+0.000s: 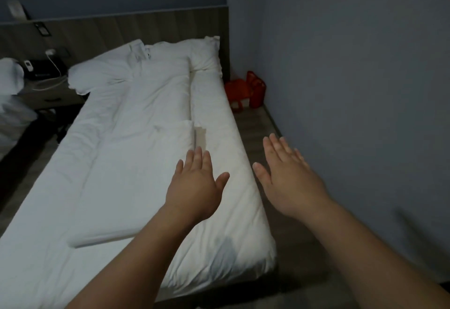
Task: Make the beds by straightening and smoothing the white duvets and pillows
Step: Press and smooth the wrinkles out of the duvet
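Observation:
A single bed with a white sheet [219, 118] runs from the near edge up to a wooden headboard. A white duvet [126, 138] lies folded and creased along its left and middle, leaving the right strip of sheet bare. White pillows [202, 53] sit at the head, one partly under the duvet. My left hand [194, 182] hovers palm down with straight fingers over the duvet's right edge, holding nothing. My right hand [287, 174] is stretched out flat beyond the mattress's right side, above the floor, also holding nothing.
Red bags [246, 92] stand on the floor in the narrow gap between the bed and the right wall. A nightstand [46, 89] with a phone, charger and cable is left of the bed. A second bed's white bedding [12, 104] shows at far left.

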